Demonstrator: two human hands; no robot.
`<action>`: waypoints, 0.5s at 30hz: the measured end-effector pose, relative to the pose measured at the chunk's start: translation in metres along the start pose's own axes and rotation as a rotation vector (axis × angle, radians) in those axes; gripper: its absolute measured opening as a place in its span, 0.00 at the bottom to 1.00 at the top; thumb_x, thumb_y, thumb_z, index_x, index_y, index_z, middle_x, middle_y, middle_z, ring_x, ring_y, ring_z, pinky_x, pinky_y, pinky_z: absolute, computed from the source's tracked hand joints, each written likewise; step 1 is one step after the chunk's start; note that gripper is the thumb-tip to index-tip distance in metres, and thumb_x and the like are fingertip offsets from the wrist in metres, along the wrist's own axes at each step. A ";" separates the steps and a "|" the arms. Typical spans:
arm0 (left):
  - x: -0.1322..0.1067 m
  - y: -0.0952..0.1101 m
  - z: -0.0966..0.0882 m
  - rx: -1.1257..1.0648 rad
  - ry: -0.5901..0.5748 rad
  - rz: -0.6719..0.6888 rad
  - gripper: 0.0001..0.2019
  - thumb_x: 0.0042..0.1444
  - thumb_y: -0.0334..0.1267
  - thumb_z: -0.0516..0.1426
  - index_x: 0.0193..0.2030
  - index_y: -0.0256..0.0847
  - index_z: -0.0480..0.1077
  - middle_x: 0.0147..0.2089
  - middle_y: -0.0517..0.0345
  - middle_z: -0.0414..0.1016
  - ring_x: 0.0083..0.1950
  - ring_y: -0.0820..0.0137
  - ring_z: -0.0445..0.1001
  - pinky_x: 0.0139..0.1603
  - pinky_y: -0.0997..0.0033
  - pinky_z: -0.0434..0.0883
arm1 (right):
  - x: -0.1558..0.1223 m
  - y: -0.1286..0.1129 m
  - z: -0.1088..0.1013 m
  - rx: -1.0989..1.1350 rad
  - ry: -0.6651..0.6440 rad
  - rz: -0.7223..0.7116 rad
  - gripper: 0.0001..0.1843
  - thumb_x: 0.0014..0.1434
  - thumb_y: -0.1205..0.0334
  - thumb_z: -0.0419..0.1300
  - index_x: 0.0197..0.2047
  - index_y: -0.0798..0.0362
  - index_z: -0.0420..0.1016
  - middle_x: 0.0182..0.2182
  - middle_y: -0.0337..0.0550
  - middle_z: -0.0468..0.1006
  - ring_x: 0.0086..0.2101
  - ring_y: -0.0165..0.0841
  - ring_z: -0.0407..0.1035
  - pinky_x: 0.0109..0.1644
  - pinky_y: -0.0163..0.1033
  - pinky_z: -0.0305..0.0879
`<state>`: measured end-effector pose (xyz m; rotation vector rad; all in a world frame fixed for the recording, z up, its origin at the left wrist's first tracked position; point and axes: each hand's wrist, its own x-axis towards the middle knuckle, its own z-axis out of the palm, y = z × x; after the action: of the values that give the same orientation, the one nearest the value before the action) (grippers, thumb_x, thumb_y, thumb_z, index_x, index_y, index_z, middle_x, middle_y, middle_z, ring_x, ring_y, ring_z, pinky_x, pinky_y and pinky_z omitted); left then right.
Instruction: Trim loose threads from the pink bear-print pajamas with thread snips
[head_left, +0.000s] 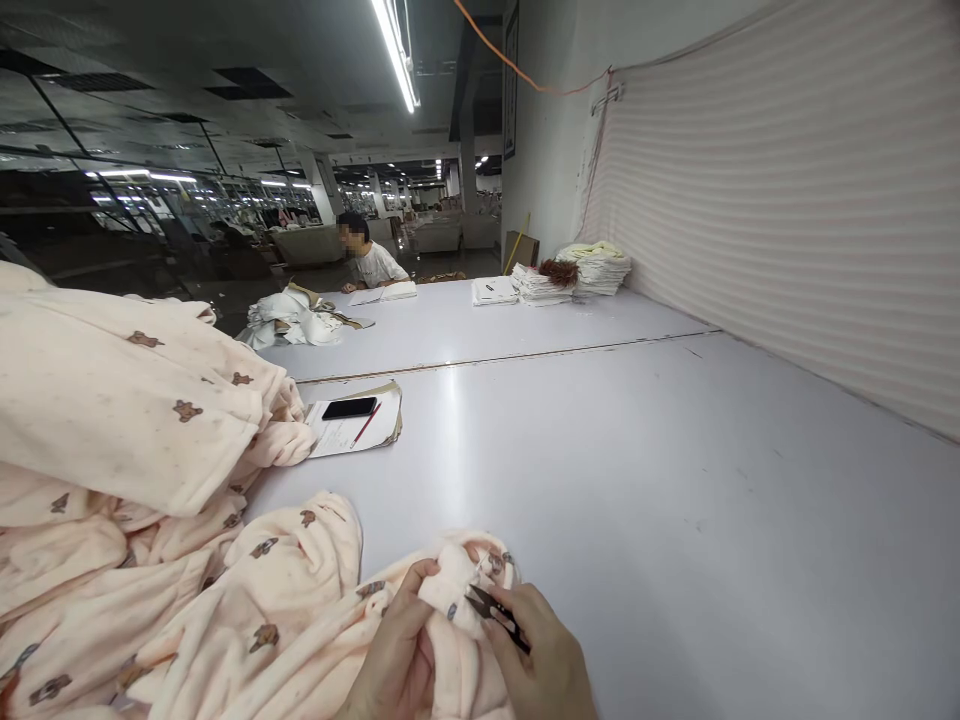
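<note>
My left hand [401, 640] is closed on a bunched edge of a pale pink fleece garment [292, 590] printed with small brown bears. Thumb snips [491, 607] with dark blades sit in my right hand [544, 655], gripped between thumb and fingers. Their tips point left and touch or nearly touch the fabric just right of my left thumb. Fine white threads seem to show near the tips. Most of the snips' handle is hidden in my right palm.
More pink fleece [112, 390] is heaped at the left. A phone [349, 408] and a red pencil [366, 425] lie on papers [330, 437]. White cloth [292, 318] and folded stacks [604, 270] lie farther back on the table [675, 500]. A person [375, 262] sits beyond; a striped curtain [787, 200] hangs right.
</note>
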<state>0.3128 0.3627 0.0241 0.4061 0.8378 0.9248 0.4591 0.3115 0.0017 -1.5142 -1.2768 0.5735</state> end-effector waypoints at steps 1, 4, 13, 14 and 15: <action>0.000 -0.001 -0.001 0.001 -0.006 -0.007 0.17 0.48 0.30 0.60 0.42 0.50 0.62 0.37 0.63 0.78 0.33 0.68 0.80 0.40 0.68 0.73 | 0.002 -0.003 0.001 -0.002 0.000 -0.025 0.12 0.57 0.55 0.56 0.42 0.43 0.78 0.34 0.42 0.78 0.33 0.36 0.73 0.35 0.34 0.68; 0.003 -0.003 -0.004 0.006 -0.026 -0.003 0.17 0.46 0.27 0.59 0.42 0.49 0.64 0.38 0.62 0.79 0.36 0.68 0.80 0.42 0.67 0.73 | 0.004 -0.010 0.006 0.018 0.010 -0.057 0.11 0.58 0.57 0.55 0.39 0.44 0.79 0.33 0.41 0.78 0.33 0.35 0.73 0.38 0.34 0.67; -0.003 -0.001 -0.006 0.220 0.000 -0.164 0.07 0.48 0.36 0.57 0.34 0.38 0.73 0.37 0.52 0.80 0.42 0.56 0.78 0.43 0.55 0.72 | 0.008 0.031 0.002 0.408 0.010 0.556 0.16 0.50 0.49 0.62 0.35 0.52 0.70 0.32 0.41 0.74 0.36 0.37 0.70 0.39 0.36 0.67; -0.003 -0.002 -0.008 0.266 0.030 -0.135 0.09 0.52 0.38 0.57 0.37 0.37 0.73 0.39 0.51 0.79 0.43 0.58 0.77 0.43 0.55 0.72 | 0.007 0.034 0.006 0.448 -0.035 0.579 0.15 0.49 0.50 0.62 0.33 0.53 0.70 0.28 0.39 0.73 0.32 0.35 0.70 0.36 0.36 0.67; -0.002 -0.004 -0.010 0.309 0.070 -0.087 0.11 0.55 0.41 0.57 0.41 0.37 0.73 0.42 0.51 0.78 0.43 0.60 0.76 0.44 0.56 0.73 | 0.004 0.035 0.010 0.477 -0.073 0.586 0.14 0.48 0.51 0.62 0.31 0.53 0.69 0.24 0.36 0.71 0.28 0.34 0.68 0.32 0.35 0.66</action>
<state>0.3062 0.3581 0.0163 0.6023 1.0597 0.7331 0.4671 0.3222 -0.0321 -1.4496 -0.6567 1.2252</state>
